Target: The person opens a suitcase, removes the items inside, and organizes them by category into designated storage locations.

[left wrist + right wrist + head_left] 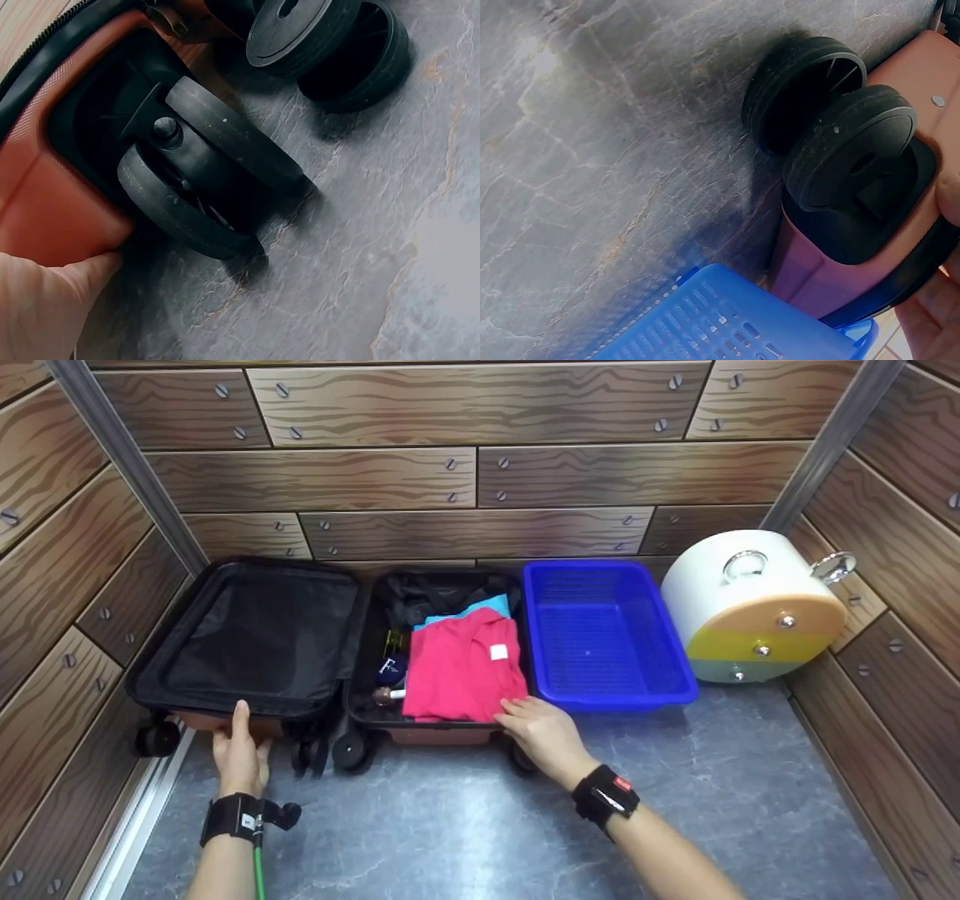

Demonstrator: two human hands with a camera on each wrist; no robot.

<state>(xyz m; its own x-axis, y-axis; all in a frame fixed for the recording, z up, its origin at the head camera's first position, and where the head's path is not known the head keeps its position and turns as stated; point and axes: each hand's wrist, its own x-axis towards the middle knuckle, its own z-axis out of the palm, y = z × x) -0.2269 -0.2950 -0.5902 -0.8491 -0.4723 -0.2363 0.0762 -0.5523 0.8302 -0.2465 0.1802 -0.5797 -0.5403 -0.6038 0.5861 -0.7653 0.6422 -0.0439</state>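
Note:
An open suitcase (442, 735) lies on the floor, its two halves side by side in the head view. At the front edge of the left half, with its black lining (270, 630), my left hand (241, 757) grips the shell, thumb up over the rim. My right hand (547, 739) holds the front right corner of the other half, fingers over the rim beside a folded pinkish-red garment (461, 667). Light blue cloth (496, 604) shows beneath that garment. The right wrist view shows the thumb and fingers on either side of the rim, near a black wheel (851, 150).
Left of the garment lie a small dark blue item (391, 669) and a brown-and-white item (390, 695). A blue plastic basket (615, 700) stands right beside the suitcase. Farther right is a white rounded cabinet (712, 570) with coloured drawers. Wood-patterned walls (480, 405) enclose the grey floor.

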